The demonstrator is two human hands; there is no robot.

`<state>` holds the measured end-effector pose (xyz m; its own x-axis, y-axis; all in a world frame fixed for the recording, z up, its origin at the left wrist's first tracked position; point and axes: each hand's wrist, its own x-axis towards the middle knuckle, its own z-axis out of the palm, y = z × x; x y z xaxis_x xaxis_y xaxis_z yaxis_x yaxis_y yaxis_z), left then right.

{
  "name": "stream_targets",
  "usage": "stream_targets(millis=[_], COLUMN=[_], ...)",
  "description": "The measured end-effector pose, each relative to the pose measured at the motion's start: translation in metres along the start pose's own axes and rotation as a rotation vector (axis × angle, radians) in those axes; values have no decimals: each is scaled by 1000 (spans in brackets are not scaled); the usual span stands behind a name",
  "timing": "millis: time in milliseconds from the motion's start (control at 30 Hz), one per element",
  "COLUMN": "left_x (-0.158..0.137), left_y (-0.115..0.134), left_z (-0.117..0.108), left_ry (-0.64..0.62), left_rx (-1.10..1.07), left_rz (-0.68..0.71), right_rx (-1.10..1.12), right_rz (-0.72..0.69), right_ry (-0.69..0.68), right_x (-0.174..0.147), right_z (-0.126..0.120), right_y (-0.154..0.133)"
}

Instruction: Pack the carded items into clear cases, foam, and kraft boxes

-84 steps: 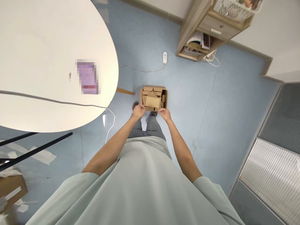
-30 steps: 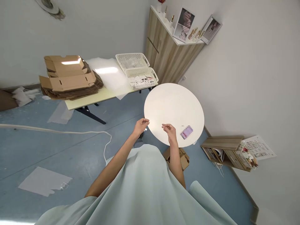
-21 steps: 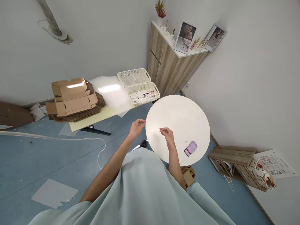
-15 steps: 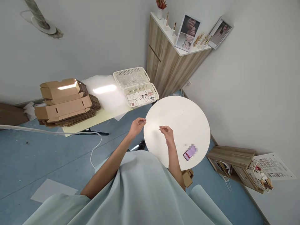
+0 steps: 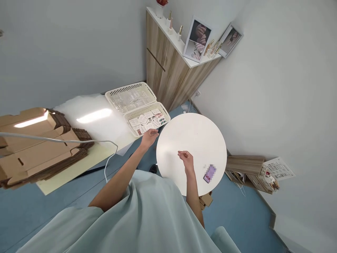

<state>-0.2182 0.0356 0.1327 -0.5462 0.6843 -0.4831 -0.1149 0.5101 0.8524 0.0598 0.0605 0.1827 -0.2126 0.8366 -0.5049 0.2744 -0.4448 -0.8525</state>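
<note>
You have nothing visible in either hand, so by the look of it no piece is being worked on at this moment. Your left hand (image 5: 149, 137) is loosely curled, thumb near the fingers, in view between the front basket (image 5: 135, 112) and the edge of the round table (image 5: 179, 131); your right hand (image 5: 187, 160) is half-curled in the same way above that table. The cards (image 5: 147, 120) lie loose in the front basket, at the right end of the long table (image 5: 60, 181), with clear bags (image 5: 129, 100) in the rear basket (image 5: 126, 90) just behind. The cartons (image 5: 42, 151) at the other end lie flat in a stack, none folded up, so any folding appears undone. Your phone (image 5: 210, 174) lies on the round table, well apart from the cartons.
</note>
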Motion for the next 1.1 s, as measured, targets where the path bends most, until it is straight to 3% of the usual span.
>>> stream_targets(millis=[267,500,733,900,1100], left_x=[97,159,169,173,187], left_y=[11,-2,-21,-27,-19], left_z=[-29,-34,-28,-34,-39], left_ry=[42,-169,-278,-275,-347], left_rx=[355,648,835,919,873], left_rz=[132,301,416,502,440], right_rx=[-30,-54,-77,-73,-61], right_rz=[-32,-34,1,36,23], right_ry=[153,255,401,448,438], right_x=[-12,-27,-54,-63,-58], right_z=[52,93,109,114,115], right_y=[-29,-47,-45,-39,-46])
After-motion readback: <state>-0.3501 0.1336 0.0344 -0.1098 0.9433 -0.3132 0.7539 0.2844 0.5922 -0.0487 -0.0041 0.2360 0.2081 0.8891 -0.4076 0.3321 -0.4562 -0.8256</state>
